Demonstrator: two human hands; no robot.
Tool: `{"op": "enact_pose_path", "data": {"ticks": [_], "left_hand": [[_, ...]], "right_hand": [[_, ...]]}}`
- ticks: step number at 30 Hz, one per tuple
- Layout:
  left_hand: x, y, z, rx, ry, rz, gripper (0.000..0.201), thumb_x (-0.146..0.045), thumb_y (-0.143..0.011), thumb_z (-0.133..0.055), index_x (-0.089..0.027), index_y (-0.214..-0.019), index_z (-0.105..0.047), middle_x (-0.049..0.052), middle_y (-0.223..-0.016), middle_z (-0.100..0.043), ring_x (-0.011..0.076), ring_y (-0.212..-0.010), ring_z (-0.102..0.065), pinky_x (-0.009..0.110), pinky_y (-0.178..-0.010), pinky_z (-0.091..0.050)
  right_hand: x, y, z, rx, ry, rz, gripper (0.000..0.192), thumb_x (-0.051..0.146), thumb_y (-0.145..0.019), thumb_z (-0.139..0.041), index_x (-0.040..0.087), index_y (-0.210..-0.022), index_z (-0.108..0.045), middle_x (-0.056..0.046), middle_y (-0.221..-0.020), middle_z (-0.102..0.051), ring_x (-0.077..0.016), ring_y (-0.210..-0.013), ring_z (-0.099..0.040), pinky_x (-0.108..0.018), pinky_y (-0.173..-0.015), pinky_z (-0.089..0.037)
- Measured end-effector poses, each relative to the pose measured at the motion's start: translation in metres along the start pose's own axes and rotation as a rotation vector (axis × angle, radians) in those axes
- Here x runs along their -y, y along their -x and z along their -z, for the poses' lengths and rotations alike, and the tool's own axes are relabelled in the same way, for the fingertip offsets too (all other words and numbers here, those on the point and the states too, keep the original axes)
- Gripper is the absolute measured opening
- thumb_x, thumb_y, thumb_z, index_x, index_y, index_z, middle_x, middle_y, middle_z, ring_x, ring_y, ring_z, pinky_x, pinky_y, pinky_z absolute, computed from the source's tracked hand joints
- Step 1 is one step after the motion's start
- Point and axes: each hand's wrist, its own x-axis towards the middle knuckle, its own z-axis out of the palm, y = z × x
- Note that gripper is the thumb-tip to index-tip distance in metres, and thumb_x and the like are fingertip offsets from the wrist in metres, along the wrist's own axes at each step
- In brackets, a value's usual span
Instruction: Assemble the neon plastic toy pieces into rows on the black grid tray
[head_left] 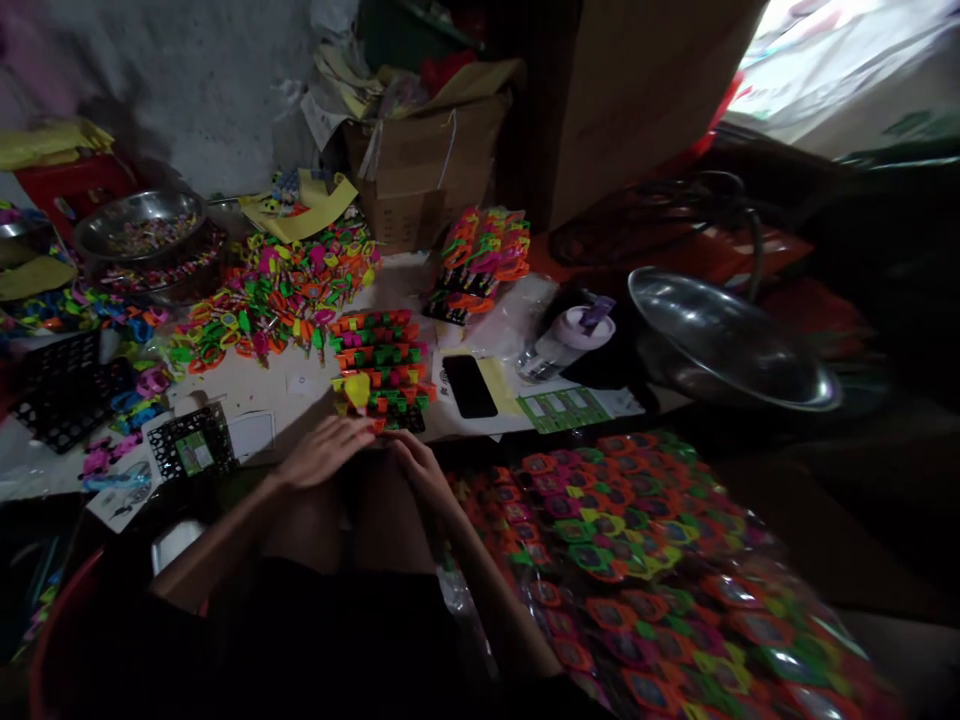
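Note:
My left hand (324, 452) lies palm down with its fingers together at the near edge of a stack of neon orange, green and yellow plastic pieces (382, 368) on a black card. My right hand (420, 468) meets it from the right, fingertips at the same edge of the stack. Whether either hand grips a piece I cannot tell; the fingertips are dark and small. Both forearms rest over my knees.
A loose heap of neon toys (281, 290) lies behind the stack. A black phone (469, 386), a bottle (564, 342), two steel bowls (724, 340) (139, 228), cardboard boxes (424, 165) and black grid trays (64, 390) stand around. Packed toy cards in clear plastic (637, 560) lie at right.

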Motion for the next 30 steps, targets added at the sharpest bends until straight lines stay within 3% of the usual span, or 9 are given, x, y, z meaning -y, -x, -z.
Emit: {"op": "enact_pose_path", "data": {"ticks": [3,7,11,15,17,21,24,30], "left_hand": [[-0.027,0.003,-0.012,0.070,0.018,-0.065,0.032,-0.026,-0.101,-0.036,-0.022,-0.118,-0.063,0.008,-0.129,-0.062,0.0200,-0.119,-0.057,0.035,-0.103,-0.045],[-0.032,0.002,-0.020,0.159,0.070,-0.171,0.025,-0.024,-0.098,-0.044,-0.023,-0.112,-0.065,0.008,-0.133,-0.060,0.0222,-0.126,-0.053,0.041,-0.103,-0.046],[-0.042,-0.009,-0.018,0.079,0.133,-0.217,0.021,-0.023,-0.095,-0.049,-0.022,-0.105,-0.068,0.006,-0.121,-0.067,0.0241,-0.123,-0.056,0.041,-0.099,-0.049],[-0.052,-0.023,-0.014,0.024,0.205,-0.213,0.019,-0.021,-0.093,-0.051,-0.021,-0.103,-0.067,0.006,-0.117,-0.069,0.0240,-0.131,-0.049,0.042,-0.105,-0.045],[-0.049,-0.029,-0.015,0.018,0.184,-0.151,0.021,-0.022,-0.094,-0.048,-0.021,-0.106,-0.066,0.006,-0.118,-0.068,0.0225,-0.132,-0.048,0.041,-0.107,-0.043],[-0.029,-0.038,-0.028,0.027,0.051,0.102,0.034,-0.035,-0.096,-0.048,-0.017,-0.123,-0.059,0.012,-0.133,-0.058,0.0268,-0.132,-0.045,0.043,-0.108,-0.039],[-0.019,-0.043,-0.042,0.064,-0.019,0.248,0.045,-0.048,-0.093,-0.053,-0.016,-0.124,-0.059,0.013,-0.125,-0.061,0.0283,-0.123,-0.051,0.043,-0.104,-0.040],[-0.022,-0.052,-0.051,0.052,-0.107,0.314,0.044,-0.056,-0.086,-0.058,-0.021,-0.112,-0.066,0.011,-0.110,-0.063,0.0283,-0.110,-0.053,0.042,-0.097,-0.040]], "right_hand": [[0.005,-0.008,-0.003,0.106,-0.097,-0.011,0.043,0.058,-0.082,-0.057,0.017,-0.091,-0.069,-0.002,-0.087,-0.065,-0.0140,-0.085,-0.058,-0.023,-0.079,-0.047],[-0.006,-0.001,0.006,0.095,-0.232,-0.088,0.044,0.057,-0.072,-0.069,0.017,-0.090,-0.071,-0.004,-0.090,-0.068,-0.0176,-0.096,-0.061,-0.027,-0.089,-0.048],[-0.019,0.009,0.022,0.065,-0.337,-0.174,0.048,0.056,-0.069,-0.073,0.015,-0.095,-0.070,-0.005,-0.086,-0.068,-0.0166,-0.085,-0.063,-0.026,-0.076,-0.052],[-0.033,0.000,0.042,-0.061,-0.354,-0.189,0.052,0.061,-0.075,-0.065,0.015,-0.099,-0.066,-0.007,-0.086,-0.068,-0.0149,-0.074,-0.062,-0.024,-0.061,-0.051],[-0.044,-0.012,0.049,-0.114,-0.290,-0.158,0.052,0.062,-0.076,-0.062,0.015,-0.097,-0.065,-0.008,-0.090,-0.069,-0.0170,-0.080,-0.064,-0.027,-0.066,-0.053],[-0.071,-0.042,0.048,-0.201,-0.100,-0.044,0.044,0.054,-0.069,-0.069,0.015,-0.090,-0.064,-0.007,-0.094,-0.069,-0.0174,-0.087,-0.062,-0.030,-0.081,-0.053],[-0.088,-0.061,0.042,-0.210,-0.006,0.027,0.035,0.045,-0.072,-0.064,0.014,-0.087,-0.063,-0.007,-0.091,-0.068,-0.0163,-0.085,-0.060,-0.029,-0.080,-0.051],[-0.101,-0.070,0.036,-0.198,0.033,0.083,0.032,0.033,-0.076,-0.057,0.013,-0.100,-0.062,-0.006,-0.092,-0.069,-0.0154,-0.084,-0.060,-0.026,-0.077,-0.049]]}}
